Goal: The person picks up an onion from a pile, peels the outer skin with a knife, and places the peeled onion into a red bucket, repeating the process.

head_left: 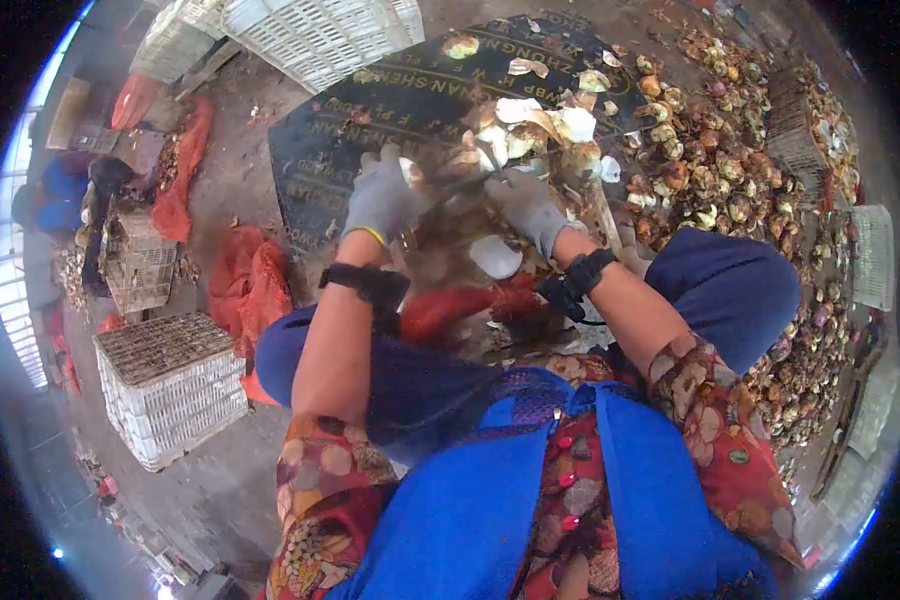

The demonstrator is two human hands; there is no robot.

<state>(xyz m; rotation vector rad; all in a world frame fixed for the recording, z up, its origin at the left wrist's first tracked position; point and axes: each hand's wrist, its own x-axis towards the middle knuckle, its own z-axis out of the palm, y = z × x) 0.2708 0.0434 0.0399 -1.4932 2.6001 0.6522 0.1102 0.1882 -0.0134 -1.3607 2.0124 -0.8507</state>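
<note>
In a grey glove, my left hand (380,195) is closed on a pale bulb (410,172) with some brown skin. My right hand (532,208), also gloved, is closed round a thin, dark, knife-like tool (490,177); blur hides its exact shape. Both hands are over a dark board (315,165) printed with yellow letters. Just beyond the right hand lie several white bulb pieces (518,112) and brown peelings (467,155). A white curved piece (495,257) rests nearer my body, between the wrists.
A large heap of brown-skinned bulbs (720,140) spreads along the right. White plastic crates stand at the top (325,35) and at the left (170,390). Red mesh bags (250,285) lie by my left knee, and another red mesh (450,310) is between my legs.
</note>
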